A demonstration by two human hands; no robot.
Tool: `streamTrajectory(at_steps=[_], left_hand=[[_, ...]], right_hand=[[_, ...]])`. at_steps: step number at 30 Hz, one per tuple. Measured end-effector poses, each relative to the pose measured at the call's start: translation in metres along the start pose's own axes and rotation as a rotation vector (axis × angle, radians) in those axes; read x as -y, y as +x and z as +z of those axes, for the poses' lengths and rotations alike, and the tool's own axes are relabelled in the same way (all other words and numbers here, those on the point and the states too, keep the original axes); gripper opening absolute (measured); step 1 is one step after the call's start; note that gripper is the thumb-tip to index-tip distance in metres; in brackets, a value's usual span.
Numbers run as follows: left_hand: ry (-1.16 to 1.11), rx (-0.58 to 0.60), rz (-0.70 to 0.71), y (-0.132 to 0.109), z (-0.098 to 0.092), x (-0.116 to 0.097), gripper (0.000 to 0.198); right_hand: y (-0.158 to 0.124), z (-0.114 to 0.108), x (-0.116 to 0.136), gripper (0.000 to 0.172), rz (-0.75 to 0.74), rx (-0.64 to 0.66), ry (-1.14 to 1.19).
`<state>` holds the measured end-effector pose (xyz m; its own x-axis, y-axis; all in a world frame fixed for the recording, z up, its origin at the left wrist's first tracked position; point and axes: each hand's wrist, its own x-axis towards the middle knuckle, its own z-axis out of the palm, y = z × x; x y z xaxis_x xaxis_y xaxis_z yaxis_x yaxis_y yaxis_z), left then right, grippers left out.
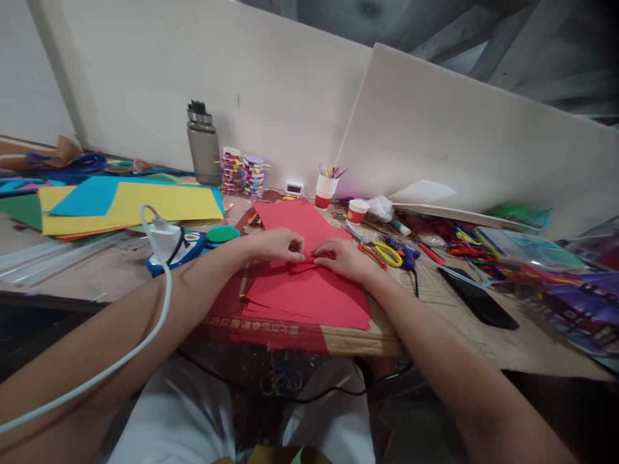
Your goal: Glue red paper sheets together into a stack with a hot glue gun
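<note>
Left hand (286,245) and right hand (341,258), frame centre: fingertips clamped on red paper (306,265). Chinese lettering (287,329) noted, lower centre.

Red paper sheets (309,296) (slightly askew)

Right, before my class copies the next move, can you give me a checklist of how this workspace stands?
1. Both hands at the small red paper piece: ok; left hand and right hand fingertips come together there.
2. Firm grip on it: cannot tell; the fingers partly hide it.
3. Red paper sheets squared up: not ok; edges are staggered.
4. Yellow-handled scissors set down: ok; right of the right hand.
5. White cable clear of the left forearm: not ok; it crosses it in view.
</note>
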<state>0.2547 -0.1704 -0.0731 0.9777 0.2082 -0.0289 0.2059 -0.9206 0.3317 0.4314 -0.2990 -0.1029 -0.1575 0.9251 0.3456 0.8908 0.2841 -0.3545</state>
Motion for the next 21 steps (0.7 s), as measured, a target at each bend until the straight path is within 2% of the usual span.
streamTrajectory(at_steps=[5, 7, 11, 13, 14, 17, 21], left_hand=[[0.03, -0.017, -0.004, 0.001, 0.002, 0.001, 0.027], [0.032, -0.027, -0.004, 0.001, 0.003, 0.002, 0.027], [0.044, -0.028, -0.026, 0.001, 0.003, 0.003, 0.026], [0.044, -0.028, -0.015, 0.001, 0.003, 0.002, 0.026], [0.046, -0.026, -0.009, 0.001, 0.003, 0.002, 0.026], [0.058, -0.022, -0.003, 0.002, 0.004, 0.002, 0.027], [0.058, -0.028, 0.005, 0.003, 0.006, 0.004, 0.028]], right_hand=[[-0.002, -0.002, -0.001, 0.013, 0.029, -0.043, 0.05], [-0.005, -0.009, -0.006, 0.016, 0.075, -0.141, 0.048], [-0.022, -0.037, -0.025, 0.024, 0.285, -0.432, -0.095], [-0.038, -0.054, -0.038, 0.027, 0.394, -0.52, -0.17], [-0.048, -0.061, -0.045, 0.026, 0.514, -0.538, -0.277], [-0.076, -0.076, -0.065, 0.037, 0.868, -0.465, -0.531], [-0.098, -0.076, -0.085, 0.061, 1.131, -0.261, -0.563]])
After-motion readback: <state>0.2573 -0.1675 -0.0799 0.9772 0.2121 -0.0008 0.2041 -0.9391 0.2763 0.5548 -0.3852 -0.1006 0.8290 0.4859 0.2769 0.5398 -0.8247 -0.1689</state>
